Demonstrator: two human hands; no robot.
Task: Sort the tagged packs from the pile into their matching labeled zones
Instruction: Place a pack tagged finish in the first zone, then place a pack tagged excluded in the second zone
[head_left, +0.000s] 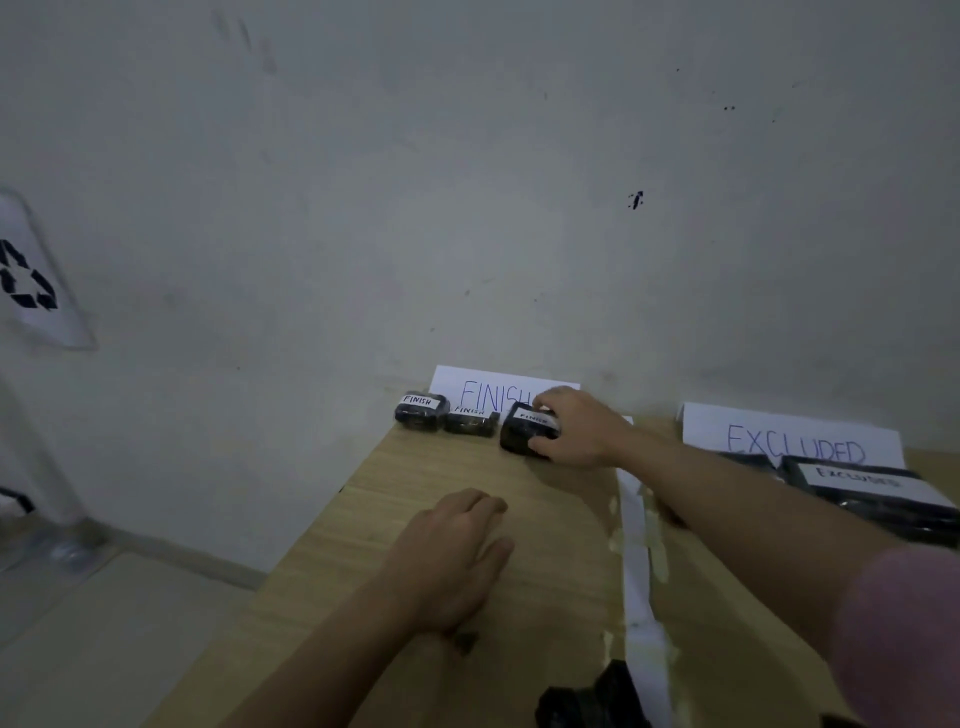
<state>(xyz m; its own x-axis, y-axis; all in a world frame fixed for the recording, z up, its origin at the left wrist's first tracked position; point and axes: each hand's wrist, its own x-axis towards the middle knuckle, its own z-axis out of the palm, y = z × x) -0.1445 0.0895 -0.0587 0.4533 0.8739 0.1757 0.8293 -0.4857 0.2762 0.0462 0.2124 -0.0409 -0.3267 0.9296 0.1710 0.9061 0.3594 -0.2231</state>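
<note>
A dark pack (587, 699) lies nearest, at six o'clock on the counter (550, 525). The left hand (457, 556) rests flat, fingers relaxed. The right hand (576, 428), at twelve o'clock, grips a FINISH-tagged pack (524, 431) just beside two others before the FINISH sign (491, 392). Placing appears under way; next comes letting go and fetching another.

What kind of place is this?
Probably a small sorting station: a wooden table against a bare wall, paper signs FINISH and EXCLUDED, and a recycling-marked bin beside it.
</note>
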